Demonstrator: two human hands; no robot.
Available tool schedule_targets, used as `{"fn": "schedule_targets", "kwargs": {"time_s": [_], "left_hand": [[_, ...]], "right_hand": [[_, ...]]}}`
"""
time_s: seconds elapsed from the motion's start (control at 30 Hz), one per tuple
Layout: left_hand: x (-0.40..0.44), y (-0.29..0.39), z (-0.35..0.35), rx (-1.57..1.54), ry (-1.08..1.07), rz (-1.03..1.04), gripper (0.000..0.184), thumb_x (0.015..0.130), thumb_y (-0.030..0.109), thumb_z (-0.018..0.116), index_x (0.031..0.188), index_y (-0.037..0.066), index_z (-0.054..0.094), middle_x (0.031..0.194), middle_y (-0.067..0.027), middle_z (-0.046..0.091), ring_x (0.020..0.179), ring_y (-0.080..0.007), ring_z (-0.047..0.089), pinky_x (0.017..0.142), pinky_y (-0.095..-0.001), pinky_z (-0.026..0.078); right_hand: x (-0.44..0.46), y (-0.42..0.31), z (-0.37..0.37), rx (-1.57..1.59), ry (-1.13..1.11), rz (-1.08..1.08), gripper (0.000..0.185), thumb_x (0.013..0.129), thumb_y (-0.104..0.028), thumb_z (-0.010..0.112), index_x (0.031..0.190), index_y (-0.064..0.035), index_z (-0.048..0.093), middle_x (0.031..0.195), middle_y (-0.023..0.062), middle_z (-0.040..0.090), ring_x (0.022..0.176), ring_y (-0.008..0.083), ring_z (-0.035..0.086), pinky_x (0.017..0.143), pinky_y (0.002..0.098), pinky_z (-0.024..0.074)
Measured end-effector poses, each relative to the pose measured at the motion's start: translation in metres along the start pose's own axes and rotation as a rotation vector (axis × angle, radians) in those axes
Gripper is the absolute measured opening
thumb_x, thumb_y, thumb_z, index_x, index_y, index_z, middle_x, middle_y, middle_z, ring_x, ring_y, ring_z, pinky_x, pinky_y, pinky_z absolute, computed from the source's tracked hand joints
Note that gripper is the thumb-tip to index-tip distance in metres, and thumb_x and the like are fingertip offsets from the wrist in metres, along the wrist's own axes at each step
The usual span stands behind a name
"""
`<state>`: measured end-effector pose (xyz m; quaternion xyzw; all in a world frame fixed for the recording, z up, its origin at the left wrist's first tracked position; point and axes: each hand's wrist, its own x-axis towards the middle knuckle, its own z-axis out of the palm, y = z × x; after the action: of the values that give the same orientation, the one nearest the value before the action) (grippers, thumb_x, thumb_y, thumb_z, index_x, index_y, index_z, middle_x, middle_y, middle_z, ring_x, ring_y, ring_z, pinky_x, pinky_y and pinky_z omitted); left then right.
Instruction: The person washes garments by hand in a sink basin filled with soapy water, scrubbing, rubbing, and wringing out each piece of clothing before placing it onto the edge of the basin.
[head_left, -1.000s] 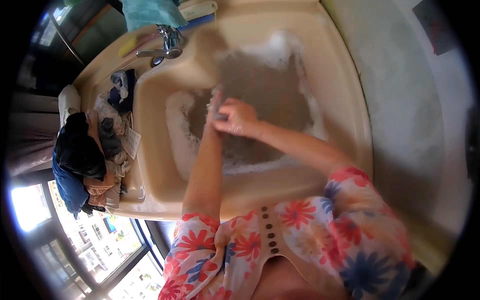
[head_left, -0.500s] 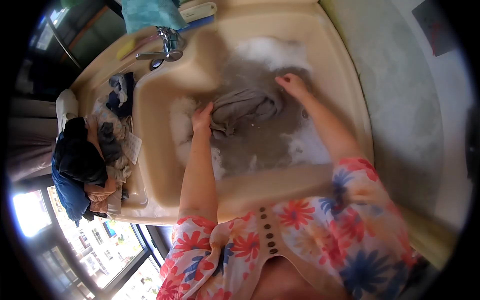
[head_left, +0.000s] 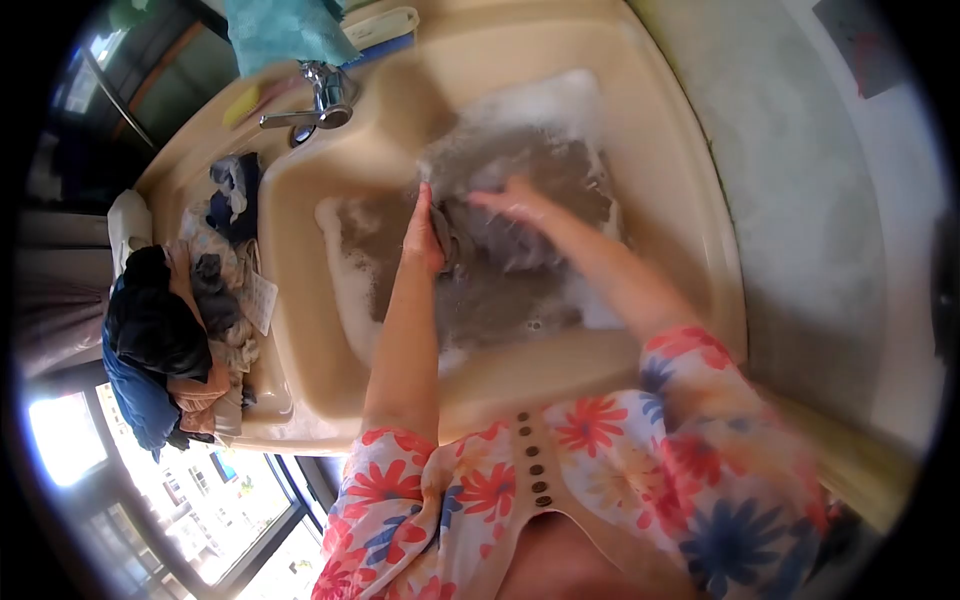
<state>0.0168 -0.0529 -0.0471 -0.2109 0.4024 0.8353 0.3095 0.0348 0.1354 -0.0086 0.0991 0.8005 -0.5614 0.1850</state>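
Observation:
A wet, grey piece of cloth (head_left: 456,240) lies bunched in murky, sudsy water in the beige sink (head_left: 300,290). My left hand (head_left: 424,238) grips its left edge, the thumb side showing and the other fingers hidden against the fabric. Over the right part of the bundle, my right hand (head_left: 515,202) is blurred by motion, palm down with the fingers stretched out to the left. Much of the cloth is under water and smeared, so its kind is not clear.
A pile of clothes (head_left: 160,325) lies on the sink's left ledge, with a dark blue and grey garment (head_left: 235,195) behind it. A chrome tap (head_left: 328,97) stands at the back left, near a turquoise cloth (head_left: 290,35). White foam (head_left: 555,100) floats along the sink walls.
My right hand has come left and nearer, from the water beyond the cloth to above it. My left hand has shifted slightly right. The cloth is more bunched and submerged, and the foam has spread differently.

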Motion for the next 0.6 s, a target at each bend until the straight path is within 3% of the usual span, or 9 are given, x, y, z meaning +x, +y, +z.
{"fn": "schedule_targets", "kwargs": {"time_s": [0.1, 0.13, 0.23, 0.27, 0.3, 0.33, 0.37, 0.47, 0.6], "left_hand": [[0.015, -0.022, -0.039, 0.086, -0.226, 0.325, 0.057, 0.082, 0.045, 0.051, 0.124, 0.006, 0.043, 0.126, -0.0108, 0.043, 0.117, -0.0209, 0.04, 0.097, -0.0371, 0.033], [0.026, -0.033, -0.061, 0.166, -0.308, 0.49, 0.055, 0.083, 0.045, 0.047, 0.122, 0.007, 0.045, 0.125, -0.0119, 0.043, 0.117, -0.0202, 0.039, 0.096, -0.0363, 0.034], [0.03, -0.037, -0.051, -0.454, -0.738, 0.15, 0.039, 0.085, 0.032, 0.043, 0.112, 0.004, 0.049, 0.117, -0.0117, 0.049, 0.107, -0.022, 0.046, 0.091, -0.0371, 0.038], [0.03, -0.04, -0.044, -0.438, -0.608, 0.103, 0.037, 0.085, 0.03, 0.043, 0.11, 0.003, 0.05, 0.115, -0.0116, 0.05, 0.105, -0.0225, 0.048, 0.09, -0.0377, 0.039], [0.025, -0.04, -0.031, -0.424, -0.479, 0.053, 0.035, 0.085, 0.027, 0.043, 0.109, 0.002, 0.05, 0.113, -0.0116, 0.051, 0.103, -0.023, 0.05, 0.089, -0.0383, 0.04], [0.004, -0.029, 0.009, -0.177, -0.09, 0.069, 0.034, 0.085, 0.026, 0.044, 0.109, 0.002, 0.05, 0.113, -0.0115, 0.052, 0.102, -0.0234, 0.05, 0.088, -0.0392, 0.04], [-0.006, -0.022, 0.032, 0.069, 0.293, 0.083, 0.034, 0.085, 0.025, 0.044, 0.109, 0.001, 0.05, 0.112, -0.0115, 0.053, 0.101, -0.0237, 0.051, 0.087, -0.0401, 0.041], [-0.008, -0.006, 0.032, 0.057, 0.259, 0.031, 0.044, 0.079, 0.027, 0.057, 0.112, -0.002, 0.049, 0.107, -0.016, 0.055, 0.097, -0.0265, 0.054, 0.084, -0.0445, 0.043], [-0.011, 0.014, -0.021, 0.113, 0.33, 0.071, 0.057, 0.073, 0.027, 0.067, 0.115, -0.006, 0.048, 0.106, -0.0175, 0.056, 0.101, -0.0266, 0.052, 0.086, -0.0411, 0.041]], "right_hand": [[-0.026, -0.031, 0.068, -0.34, 0.26, -0.621, 0.046, 0.061, -0.041, 0.068, 0.091, -0.0054, 0.064, 0.098, 0.0148, 0.061, 0.088, 0.0313, 0.059, 0.075, 0.0375, 0.0477], [-0.025, -0.031, 0.073, -0.355, 0.3, -0.631, 0.045, 0.062, -0.041, 0.067, 0.089, -0.0057, 0.064, 0.096, 0.0146, 0.061, 0.087, 0.0312, 0.059, 0.074, 0.0378, 0.0478], [-0.011, -0.032, 0.082, -0.409, 0.417, -0.682, 0.04, 0.064, -0.041, 0.064, 0.084, -0.0068, 0.065, 0.092, 0.0141, 0.062, 0.084, 0.0309, 0.059, 0.071, 0.0386, 0.0481], [-0.006, -0.032, 0.083, -0.427, 0.451, -0.704, 0.038, 0.065, -0.041, 0.063, 0.083, -0.0071, 0.065, 0.09, 0.014, 0.062, 0.083, 0.0308, 0.059, 0.07, 0.0389, 0.0482], [0.005, -0.034, 0.069, -0.461, 0.337, -0.428, 0.037, 0.067, -0.041, 0.061, 0.08, -0.0065, 0.065, 0.087, 0.0148, 0.062, 0.082, 0.0315, 0.059, 0.07, 0.0398, 0.0479], [0.019, -0.036, 0.049, -0.483, 0.223, -0.152, 0.036, 0.069, -0.04, 0.058, 0.077, -0.0059, 0.065, 0.084, 0.0157, 0.062, 0.081, 0.0322, 0.06, 0.069, 0.0407, 0.0477], [0.034, -0.019, 0.039, -0.546, 0.266, -0.139, 0.036, 0.071, -0.039, 0.056, 0.077, -0.0042, 0.065, 0.081, 0.0182, 0.062, 0.079, 0.0336, 0.06, 0.07, 0.041, 0.0476], [0.051, 0.043, -0.005, -0.558, 0.187, -0.127, 0.049, 0.075, -0.049, 0.053, 0.081, -0.0021, 0.065, 0.083, 0.0214, 0.061, 0.079, 0.036, 0.059, 0.07, 0.042, 0.0459], [0.04, 0.073, -0.055, -0.345, 0.406, -0.02, 0.056, 0.071, -0.052, 0.061, 0.1, -0.0043, 0.062, 0.098, 0.0175, 0.061, 0.09, 0.0326, 0.058, 0.077, 0.0392, 0.0451]]}}
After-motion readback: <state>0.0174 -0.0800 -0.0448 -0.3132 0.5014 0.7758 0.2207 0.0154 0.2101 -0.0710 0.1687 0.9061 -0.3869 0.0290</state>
